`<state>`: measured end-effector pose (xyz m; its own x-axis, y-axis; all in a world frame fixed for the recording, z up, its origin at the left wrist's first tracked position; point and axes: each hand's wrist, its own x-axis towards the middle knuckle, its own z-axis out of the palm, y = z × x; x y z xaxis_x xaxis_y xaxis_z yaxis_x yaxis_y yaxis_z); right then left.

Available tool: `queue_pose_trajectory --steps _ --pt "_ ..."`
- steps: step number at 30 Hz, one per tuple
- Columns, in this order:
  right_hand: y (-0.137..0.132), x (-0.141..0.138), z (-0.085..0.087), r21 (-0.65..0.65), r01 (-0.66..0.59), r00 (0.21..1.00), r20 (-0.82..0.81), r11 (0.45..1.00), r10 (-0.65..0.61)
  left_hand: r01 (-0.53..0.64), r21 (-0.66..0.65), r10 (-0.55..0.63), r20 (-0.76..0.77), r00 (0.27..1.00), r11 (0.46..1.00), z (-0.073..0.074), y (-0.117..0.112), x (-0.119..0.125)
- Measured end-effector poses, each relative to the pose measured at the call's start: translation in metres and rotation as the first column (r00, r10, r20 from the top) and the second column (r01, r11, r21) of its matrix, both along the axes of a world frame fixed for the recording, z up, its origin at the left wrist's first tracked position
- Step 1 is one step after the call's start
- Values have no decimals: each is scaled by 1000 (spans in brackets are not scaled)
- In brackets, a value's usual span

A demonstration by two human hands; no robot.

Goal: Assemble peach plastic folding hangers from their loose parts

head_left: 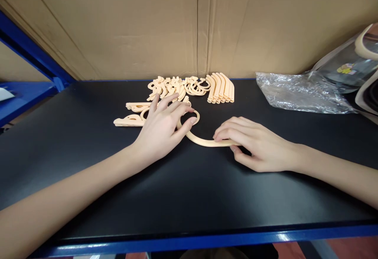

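Observation:
A long curved cream plastic strip (203, 141) with a ring at one end lies on the black tabletop (189, 188). My left hand (163, 129) rests over the ring end, fingers bent, pinching the ring between thumb and forefinger. My right hand (254, 143) holds the strip's other end, fingers curled over it and thumb beneath. Just under my left hand lie flat cream hook-shaped pieces (131, 120).
Behind my hands sit a pile of small curved cream parts (174, 86) and a neat row of curved tubes (221, 89). A crumpled clear plastic bag (298, 93) and bagged items (351, 64) lie at the right. A cardboard wall (189, 23) stands behind; a blue shelf frame (26, 89) is left.

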<state>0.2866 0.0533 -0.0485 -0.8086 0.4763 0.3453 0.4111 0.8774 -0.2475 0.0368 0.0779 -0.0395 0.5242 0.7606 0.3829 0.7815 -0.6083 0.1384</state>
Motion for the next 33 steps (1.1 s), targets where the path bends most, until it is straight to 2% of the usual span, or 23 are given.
queue_pose_trajectory --steps 6,9,13,18,28,31,33 --pt "6 2 -4 47 178 984 -19 983 -177 105 17 -106 86 991 994 1 2 -3" --pt "9 4 -7 85 271 962 -52 959 -267 209 -6 -207 108 972 978 -1 3 -4" --pt "12 6 -6 146 360 933 -61 921 -355 356 -27 -355 51 934 934 -2 1 -3" --pt "13 6 -6 151 459 888 -108 875 -447 373 -21 -373 20 928 927 0 -2 1" --pt "8 3 -5 97 395 913 -147 913 -380 371 -44 -370 16 929 928 -1 -1 -1" --pt "7 3 -2 22 316 945 -94 948 -313 382 -73 -383 13 924 921 0 -3 -2" --pt "6 4 -2 -21 225 974 -33 974 -225 394 -107 -396 -4 918 913 0 -3 -2"
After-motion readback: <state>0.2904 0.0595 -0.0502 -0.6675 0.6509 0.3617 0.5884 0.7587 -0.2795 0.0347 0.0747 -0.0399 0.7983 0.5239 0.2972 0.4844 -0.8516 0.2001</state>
